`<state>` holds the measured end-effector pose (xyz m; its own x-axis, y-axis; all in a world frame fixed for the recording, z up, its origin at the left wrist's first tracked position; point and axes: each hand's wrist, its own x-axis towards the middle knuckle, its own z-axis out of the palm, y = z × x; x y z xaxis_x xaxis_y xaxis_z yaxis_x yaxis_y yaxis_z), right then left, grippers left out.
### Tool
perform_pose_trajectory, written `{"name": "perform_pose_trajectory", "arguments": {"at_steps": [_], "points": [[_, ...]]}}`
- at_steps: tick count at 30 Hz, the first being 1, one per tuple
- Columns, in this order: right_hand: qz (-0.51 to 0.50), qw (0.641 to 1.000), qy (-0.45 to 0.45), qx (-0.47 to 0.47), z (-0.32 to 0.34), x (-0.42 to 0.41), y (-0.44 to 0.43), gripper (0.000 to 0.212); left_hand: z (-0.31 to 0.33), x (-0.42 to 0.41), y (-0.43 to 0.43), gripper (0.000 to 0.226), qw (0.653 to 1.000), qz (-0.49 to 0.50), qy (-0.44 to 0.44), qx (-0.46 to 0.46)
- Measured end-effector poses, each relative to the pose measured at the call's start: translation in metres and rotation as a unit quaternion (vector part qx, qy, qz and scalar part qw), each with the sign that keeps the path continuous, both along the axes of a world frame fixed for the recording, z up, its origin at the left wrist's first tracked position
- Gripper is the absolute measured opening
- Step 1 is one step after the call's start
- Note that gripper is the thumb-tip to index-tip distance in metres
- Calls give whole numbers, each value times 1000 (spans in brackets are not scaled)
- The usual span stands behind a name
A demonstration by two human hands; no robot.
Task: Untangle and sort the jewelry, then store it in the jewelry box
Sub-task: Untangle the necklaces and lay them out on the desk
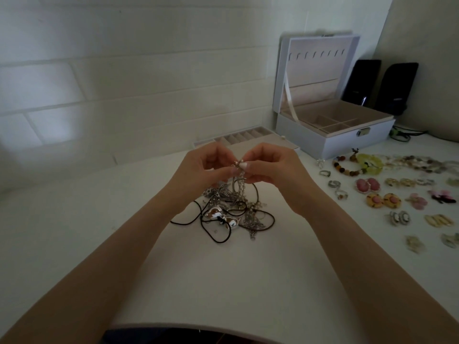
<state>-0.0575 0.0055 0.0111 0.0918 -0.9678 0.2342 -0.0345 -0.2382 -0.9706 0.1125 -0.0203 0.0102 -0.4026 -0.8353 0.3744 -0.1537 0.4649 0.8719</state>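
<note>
1. Your left hand (206, 167) and right hand (270, 167) are raised over the tabletop (223, 281). Each pinches the same beaded strand (239, 166) at the fingertips. The strand hangs down into the tangle (231, 209) lying below.
2. Risk: if you pull the two pinches apart hard, the knot likely tightens, or the fine strand snaps and sheds beads (they would roll).
3. Risk: if you lift higher, the black cord (216, 238) and pendant (213, 214) may drag along. The heap could then sweep right into the sorted rings (333, 184) and earrings (383, 201) and mix them.
4. The box (335, 145) sits at the far right with its lid (320, 63) standing open. A ribbon (290, 95) runs from lid to base. I can make out no piece in the compartments that show, and nothing hangs on the lid's hooks.
5. The slotted tray (248, 137) lies just behind your hands. The slots that show look unfilled, and the near part is hidden.
</note>
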Motion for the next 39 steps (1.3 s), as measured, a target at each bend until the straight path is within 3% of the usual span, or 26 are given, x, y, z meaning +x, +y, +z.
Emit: {"name": "perform_pose_trajectory", "arguments": {"at_steps": [6,11,22,27,31,34,36,39], "points": [[-5,1000,-21,6,-1,0,-1,9,-4,-1,-3,16,995,37,-19,-87],[2,999,-30,14,-2,0,-2,12,-7,1,-5,21,994,15,-67,-84],[-92,984,135,-64,-4,-1,-2,14,-1,3,-4,26,995,47,-41,-82],[-58,998,-20,-1,0,-4,-4,10,-2,4,-6,28,989,-7,-118,-88],[-31,988,-138,54,3,-8,-3,17,-1,11,-11,32,977,-52,-191,-77],[-24,981,-175,77,5,-14,-3,15,-2,12,-10,25,969,-85,-225,-52],[0,985,-148,84,5,-14,-3,12,-2,7,-5,21,979,-68,-190,-32],[27,993,-91,76,4,-10,-2,13,-1,-1,0,27,997,-23,-69,-3]]}}
